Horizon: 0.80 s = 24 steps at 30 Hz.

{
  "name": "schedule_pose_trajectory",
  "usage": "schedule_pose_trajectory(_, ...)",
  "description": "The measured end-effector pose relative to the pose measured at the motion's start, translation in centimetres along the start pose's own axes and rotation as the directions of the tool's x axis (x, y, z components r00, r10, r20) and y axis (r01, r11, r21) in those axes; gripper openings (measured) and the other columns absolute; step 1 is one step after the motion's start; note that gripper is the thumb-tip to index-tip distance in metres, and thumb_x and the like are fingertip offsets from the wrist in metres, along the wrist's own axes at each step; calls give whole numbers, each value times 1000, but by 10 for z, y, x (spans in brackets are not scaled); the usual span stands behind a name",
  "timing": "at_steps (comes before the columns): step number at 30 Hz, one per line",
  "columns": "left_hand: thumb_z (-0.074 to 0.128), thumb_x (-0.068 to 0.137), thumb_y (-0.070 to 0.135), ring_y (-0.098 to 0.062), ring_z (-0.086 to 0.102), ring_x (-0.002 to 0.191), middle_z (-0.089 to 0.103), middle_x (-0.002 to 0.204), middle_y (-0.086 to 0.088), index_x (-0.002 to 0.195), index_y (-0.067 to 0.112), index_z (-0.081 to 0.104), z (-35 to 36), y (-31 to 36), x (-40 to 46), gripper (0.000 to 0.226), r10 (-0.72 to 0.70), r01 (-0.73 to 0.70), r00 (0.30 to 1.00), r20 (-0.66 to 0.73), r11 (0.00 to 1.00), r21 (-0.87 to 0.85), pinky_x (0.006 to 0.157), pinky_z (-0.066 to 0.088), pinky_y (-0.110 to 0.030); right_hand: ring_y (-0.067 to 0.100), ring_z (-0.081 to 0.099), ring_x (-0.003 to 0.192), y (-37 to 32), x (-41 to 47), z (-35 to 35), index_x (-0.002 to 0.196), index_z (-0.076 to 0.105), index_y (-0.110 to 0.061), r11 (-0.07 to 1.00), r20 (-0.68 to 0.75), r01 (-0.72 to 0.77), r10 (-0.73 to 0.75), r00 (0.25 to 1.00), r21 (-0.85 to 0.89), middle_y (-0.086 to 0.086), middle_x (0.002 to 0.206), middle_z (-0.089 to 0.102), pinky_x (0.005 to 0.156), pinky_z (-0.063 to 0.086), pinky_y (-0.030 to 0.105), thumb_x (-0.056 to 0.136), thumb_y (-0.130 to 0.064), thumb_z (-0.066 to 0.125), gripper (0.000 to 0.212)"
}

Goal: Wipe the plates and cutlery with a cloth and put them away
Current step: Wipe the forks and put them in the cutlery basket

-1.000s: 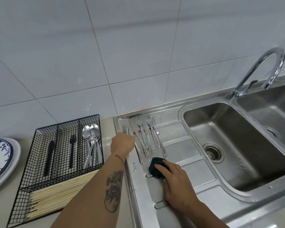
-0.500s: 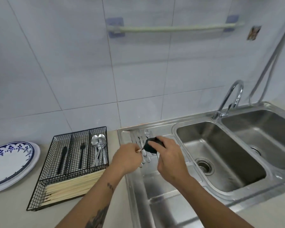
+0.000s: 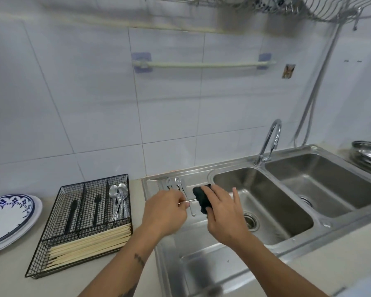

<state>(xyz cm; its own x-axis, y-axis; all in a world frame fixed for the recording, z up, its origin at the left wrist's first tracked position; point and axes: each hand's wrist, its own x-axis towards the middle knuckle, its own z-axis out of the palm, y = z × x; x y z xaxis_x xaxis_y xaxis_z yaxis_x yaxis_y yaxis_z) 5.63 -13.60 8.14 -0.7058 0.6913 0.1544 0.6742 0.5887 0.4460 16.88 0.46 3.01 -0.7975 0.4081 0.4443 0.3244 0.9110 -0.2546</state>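
My left hand (image 3: 166,207) pinches the handle of a steel piece of cutlery (image 3: 190,200) above the sink's drainboard (image 3: 201,264). Its other end is wrapped in a dark cloth (image 3: 201,199), so I cannot tell which kind of utensil it is. My right hand (image 3: 223,213) grips that cloth around it. Several forks and a knife (image 3: 176,183) lie at the back of the drainboard. A black wire cutlery tray (image 3: 84,224) on the counter to the left holds spoons (image 3: 119,200), a black fork, a black knife and chopsticks (image 3: 88,245). Blue-patterned plates (image 3: 8,215) are stacked at the far left.
A double steel sink (image 3: 263,202) with a curved tap (image 3: 270,140) is to the right. Steel bowls (image 3: 368,155) stand at the far right. A towel rail (image 3: 201,64) is on the tiled wall, and a wire dish rack (image 3: 308,7) hangs overhead.
My left hand lifted one utensil off the drainboard. My right hand picked up the cloth and wrapped it around that utensil. The view tilted upward.
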Motion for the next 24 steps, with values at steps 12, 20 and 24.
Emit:
schedule_pose_trajectory(12,51,100,35,-13,61,81,64,81,12,88,31,64,2,2,-19,18,-57,61,994,94,998,-33,71,47,-30,26,62,100,56,-1,-13,128,58,-22,998,-16,-66,66,998,9,-1,112,65,94,46,43,68,2,62,65)
schedule_pose_trajectory(20,43,100,19,-16,58,84,63,93,7,109,30,68,14,43,-6,29,-24,25,996,80,1000,-3,75,49,-32,24,51,121,33,-3,-29,131,56,-15,959,-160,247,-225,961,136,4,129,58,109,37,46,77,-6,40,57)
schedule_pose_trajectory(24,45,99,24,-9,56,72,65,83,10,98,31,69,27,68,-7,25,-95,95,993,69,995,-1,67,46,-29,28,49,130,77,-5,-21,136,54,-16,978,-104,20,1,995,208,7,135,58,111,37,52,74,-3,45,63)
